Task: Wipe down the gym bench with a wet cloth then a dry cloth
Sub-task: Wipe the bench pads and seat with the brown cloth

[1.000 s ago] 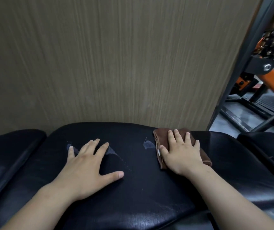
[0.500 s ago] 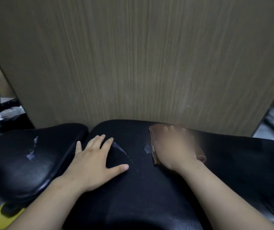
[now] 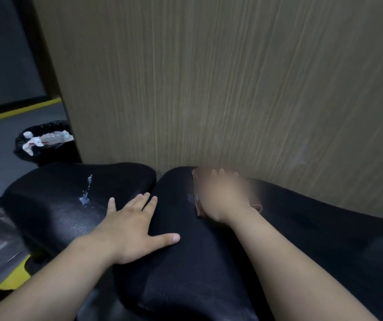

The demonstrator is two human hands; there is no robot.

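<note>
Against a wood-grain wall panel (image 3: 209, 77) sits a black gym bench pad (image 3: 185, 262), seen from above w/ two bare forearms reaching onto it. L hand (image 3: 132, 230) lies palm-down at the pad's left edge, over the seam w/ a neighbouring black pad (image 3: 53, 209). Its fingers are straight & slightly spread, thumb stuck out wide to the right, holding nothing. R hand (image 3: 220, 200) presses on a brown cloth (image 3: 257, 205) at the pad's far side, close to the wall panel. That hand is blurred: fingers look flat on top of the cloth, pointing away from the person, but can't tell if spread or together. Cloth edges peek out left & right of the hand. Small wet spot (image 3: 190, 198) on the pad, just left of the cloth. Neighbouring pad has a whitish smear (image 3: 85, 196). Far left of the pad: bin (image 3: 44, 147) w/ black liner, crumpled white rubbish on top, on grey floor w/ a yellow stripe (image 3: 19, 112).
</note>
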